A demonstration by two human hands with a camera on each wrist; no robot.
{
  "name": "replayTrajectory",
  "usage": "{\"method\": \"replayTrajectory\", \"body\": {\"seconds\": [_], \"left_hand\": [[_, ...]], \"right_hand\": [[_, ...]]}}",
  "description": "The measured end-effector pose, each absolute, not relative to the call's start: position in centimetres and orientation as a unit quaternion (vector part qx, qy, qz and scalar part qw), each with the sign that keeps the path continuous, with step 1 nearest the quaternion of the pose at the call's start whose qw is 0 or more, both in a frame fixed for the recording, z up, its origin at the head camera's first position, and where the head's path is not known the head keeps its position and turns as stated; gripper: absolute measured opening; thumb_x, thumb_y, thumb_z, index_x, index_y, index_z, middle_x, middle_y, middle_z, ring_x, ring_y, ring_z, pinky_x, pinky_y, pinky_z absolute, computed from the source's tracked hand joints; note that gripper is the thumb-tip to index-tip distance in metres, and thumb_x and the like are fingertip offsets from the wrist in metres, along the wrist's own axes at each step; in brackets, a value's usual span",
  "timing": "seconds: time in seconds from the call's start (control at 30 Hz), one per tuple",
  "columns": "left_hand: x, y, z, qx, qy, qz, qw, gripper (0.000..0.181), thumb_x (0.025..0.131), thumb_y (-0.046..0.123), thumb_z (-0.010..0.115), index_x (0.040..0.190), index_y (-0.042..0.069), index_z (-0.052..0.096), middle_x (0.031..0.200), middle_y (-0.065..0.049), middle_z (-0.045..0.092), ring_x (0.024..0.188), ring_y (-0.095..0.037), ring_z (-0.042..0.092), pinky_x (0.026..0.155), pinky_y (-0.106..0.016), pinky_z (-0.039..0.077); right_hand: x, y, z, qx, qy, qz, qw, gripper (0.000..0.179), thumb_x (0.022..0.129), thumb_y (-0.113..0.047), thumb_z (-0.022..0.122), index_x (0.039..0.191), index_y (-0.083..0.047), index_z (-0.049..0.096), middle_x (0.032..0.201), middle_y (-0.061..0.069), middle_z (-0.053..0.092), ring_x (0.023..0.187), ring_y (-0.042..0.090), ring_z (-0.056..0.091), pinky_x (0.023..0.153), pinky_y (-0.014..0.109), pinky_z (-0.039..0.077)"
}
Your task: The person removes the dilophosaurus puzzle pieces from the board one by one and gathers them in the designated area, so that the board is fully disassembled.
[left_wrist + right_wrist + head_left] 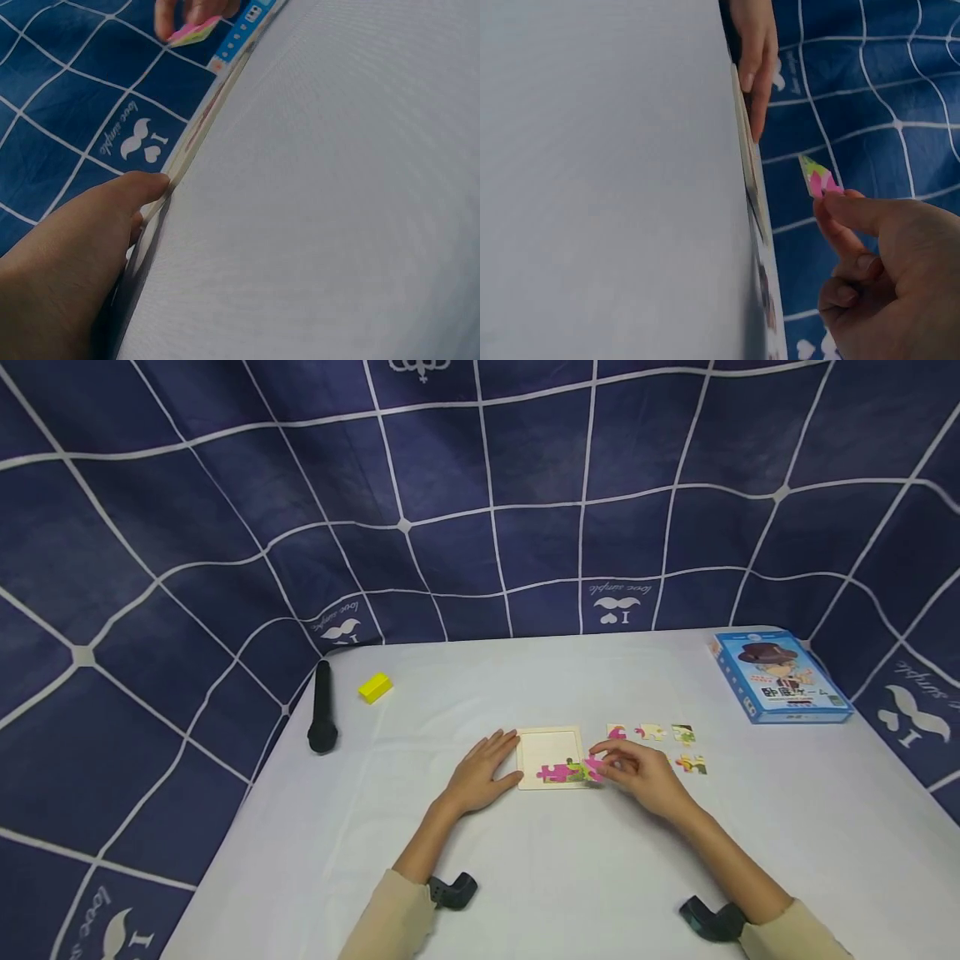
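A square wooden puzzle tray [550,730] lies on the white table, with joined pink and green puzzle pieces [558,773] along its near side. My left hand [480,774] rests on the tray's left edge, fingers extended and thumb at the near corner. Over the tray's near right corner, my right hand [637,774] pinches a pink and green puzzle piece [821,180] between thumb and index finger. In the right wrist view that piece is raised above the tray and tilted. Its other fingers are curled in toward the palm.
Several loose puzzle pieces [684,733] lie right of the tray, partly hidden by the right hand. A blue game box [783,681] sits at the back right. Toward the left are a yellow block [375,687] and a black microphone [323,710]. Dark blue gridded cloth [450,552] hangs behind the table.
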State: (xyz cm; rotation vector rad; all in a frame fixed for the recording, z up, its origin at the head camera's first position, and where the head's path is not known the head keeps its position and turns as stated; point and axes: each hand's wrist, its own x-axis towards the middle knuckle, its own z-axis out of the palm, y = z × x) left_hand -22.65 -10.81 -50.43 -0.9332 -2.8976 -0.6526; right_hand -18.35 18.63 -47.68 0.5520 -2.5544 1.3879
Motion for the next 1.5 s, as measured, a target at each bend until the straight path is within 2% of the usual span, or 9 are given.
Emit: {"method": "replayTrajectory", "body": {"seconds": [0.43, 0.8, 1.03, 1.2, 1.5], "left_hand": [[-22.8, -10.9, -50.6, -0.300, -0.931, -0.209, 0.012, 0.065, 0.092, 0.050, 0.044, 0.145, 0.014, 0.032, 0.149, 0.003, 0.027, 0.139, -0.014, 0.016, 0.112, -0.031, 0.010], [-22.7, -10.8, -50.9, -0.305, -0.928, -0.212, 0.020, 0.064, 0.092, 0.049, 0.045, 0.144, 0.013, 0.033, 0.149, 0.002, 0.028, 0.138, -0.016, 0.017, 0.112, -0.033, 0.012], [-22.8, -10.9, -50.8, -0.306, -0.928, -0.212, 0.021, 0.064, 0.092, 0.049, 0.045, 0.144, 0.012, 0.034, 0.149, 0.001, 0.029, 0.138, -0.017, 0.018, 0.112, -0.034, 0.012], [-22.7, -10.9, -50.7, -0.304, -0.930, -0.207, 0.017, 0.065, 0.093, 0.050, 0.043, 0.144, 0.013, 0.033, 0.149, 0.002, 0.027, 0.138, -0.016, 0.017, 0.112, -0.032, 0.012], [-22.8, -10.9, -50.6, -0.301, -0.931, -0.205, 0.011, 0.064, 0.093, 0.049, 0.044, 0.144, 0.013, 0.032, 0.150, 0.003, 0.026, 0.138, -0.015, 0.016, 0.112, -0.030, 0.010]], "right_hand": [[-16.8, 22.1, -48.7, 0.153, -0.895, 0.417, 0.041, 0.025, 0.078, -0.004, 0.072, 0.100, -0.015, 0.068, 0.075, -0.006, 0.064, 0.049, 0.004, 0.031, 0.042, 0.024, 0.025], [-16.8, 22.0, -49.2, 0.153, -0.905, 0.392, 0.068, 0.024, 0.077, -0.004, 0.072, 0.098, -0.016, 0.069, 0.072, -0.009, 0.059, 0.049, 0.005, 0.032, 0.042, 0.022, 0.027], [-16.9, 22.1, -49.3, 0.167, -0.905, 0.382, 0.084, 0.023, 0.076, 0.000, 0.070, 0.095, -0.014, 0.070, 0.076, -0.008, 0.059, 0.056, 0.005, 0.040, 0.048, 0.020, 0.032], [-16.8, 21.9, -49.3, 0.157, -0.907, 0.382, 0.087, 0.023, 0.076, 0.001, 0.070, 0.095, -0.012, 0.070, 0.077, -0.006, 0.060, 0.057, 0.006, 0.039, 0.047, 0.021, 0.032], [-17.2, 19.8, -48.7, 0.148, -0.900, 0.401, 0.080, 0.021, 0.077, -0.007, 0.073, 0.097, -0.012, 0.070, 0.070, -0.011, 0.058, 0.052, 0.007, 0.036, 0.043, 0.021, 0.030]]}}
